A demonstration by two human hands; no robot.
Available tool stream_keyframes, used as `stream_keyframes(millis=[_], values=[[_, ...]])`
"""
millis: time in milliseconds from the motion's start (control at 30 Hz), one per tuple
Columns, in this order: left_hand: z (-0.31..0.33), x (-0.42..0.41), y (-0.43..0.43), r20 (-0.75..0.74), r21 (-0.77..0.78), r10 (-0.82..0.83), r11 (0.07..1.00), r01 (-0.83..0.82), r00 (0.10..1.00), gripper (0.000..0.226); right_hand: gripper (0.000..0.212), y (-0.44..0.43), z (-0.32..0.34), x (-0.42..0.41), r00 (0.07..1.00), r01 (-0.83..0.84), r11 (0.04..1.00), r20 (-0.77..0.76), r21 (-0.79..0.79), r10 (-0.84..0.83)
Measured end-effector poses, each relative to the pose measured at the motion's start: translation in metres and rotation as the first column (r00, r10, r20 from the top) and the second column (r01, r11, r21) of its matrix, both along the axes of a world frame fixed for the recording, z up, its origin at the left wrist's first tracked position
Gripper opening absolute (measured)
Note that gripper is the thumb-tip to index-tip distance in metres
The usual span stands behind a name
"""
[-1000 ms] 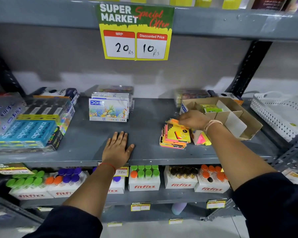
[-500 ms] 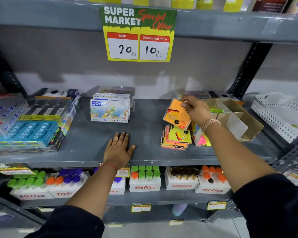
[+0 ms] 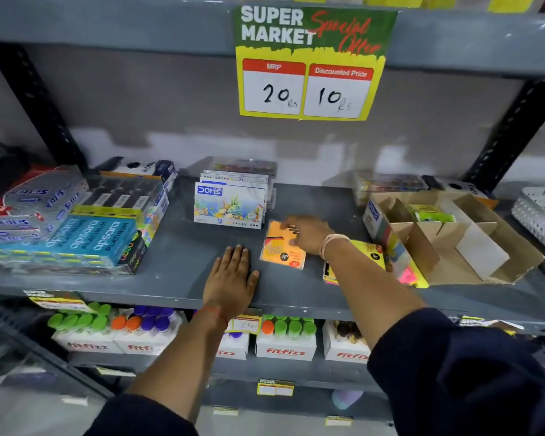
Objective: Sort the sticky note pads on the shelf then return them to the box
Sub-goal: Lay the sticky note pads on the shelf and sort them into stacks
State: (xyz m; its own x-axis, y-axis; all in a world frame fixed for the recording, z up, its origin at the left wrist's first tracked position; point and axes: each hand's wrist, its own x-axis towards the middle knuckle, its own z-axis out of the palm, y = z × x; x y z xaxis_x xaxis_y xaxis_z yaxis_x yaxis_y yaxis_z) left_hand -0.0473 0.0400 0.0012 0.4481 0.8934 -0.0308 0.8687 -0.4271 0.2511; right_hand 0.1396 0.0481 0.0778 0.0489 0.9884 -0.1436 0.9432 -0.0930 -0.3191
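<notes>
Sorting step: right hand (image 3: 307, 236), fingers pressed on the orange pad (image 3: 282, 248), lays it left of the stack (image 3: 367, 251); release seems next.

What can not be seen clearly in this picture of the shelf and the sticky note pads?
Head view, the only one:
- Remaining stack of pads: mostly hidden under the right forearm, so its count is unknown.
- Orange pad: its upper right is covered by the right hand; print blurred.
- Cardboard box: only a green pad shows; dividers hide the compartment floors.
- Price tags on the lower shelf edge: too small to read.
</notes>
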Motion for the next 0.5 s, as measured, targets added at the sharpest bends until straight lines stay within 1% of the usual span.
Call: stream_keyframes(millis=[33,67,100,200,300,400,500], values=[[0.0,0.0,0.0,0.002,0.008,0.003,1.0,-0.003,1.0,0.088,0.041,0.0,-0.006,-0.001,0.993,-0.023,0.998,0.111,-0.053,0.029],[0.0,0.0,0.0,0.002,0.014,0.006,1.0,-0.006,1.0,0.087,0.042,0.0,-0.01,-0.003,0.98,-0.039,0.995,0.189,-0.096,0.057],[-0.001,0.0,0.001,0.004,0.02,0.007,1.0,-0.007,1.0,0.085,0.045,-0.001,-0.013,-0.004,0.971,-0.05,0.991,0.226,-0.122,0.077],[0.0,0.001,0.001,0.004,0.027,0.001,1.0,-0.001,1.0,0.078,0.055,-0.002,-0.019,-0.005,0.949,-0.098,0.986,0.286,-0.135,0.133],[-0.001,0.0,0.002,-0.003,0.02,0.0,1.0,0.0,1.0,0.078,0.052,0.002,-0.023,-0.003,0.906,-0.141,0.979,0.379,-0.146,0.187],[0.0,0.0,0.001,-0.002,0.016,-0.003,1.0,0.003,1.0,0.077,0.049,0.004,-0.025,-0.003,0.888,-0.139,0.979,0.418,-0.15,0.19],[0.001,0.0,0.0,0.004,0.008,-0.008,1.0,0.008,1.0,0.078,0.051,0.001,-0.028,-0.004,0.899,-0.11,0.984,0.408,-0.138,0.158]])
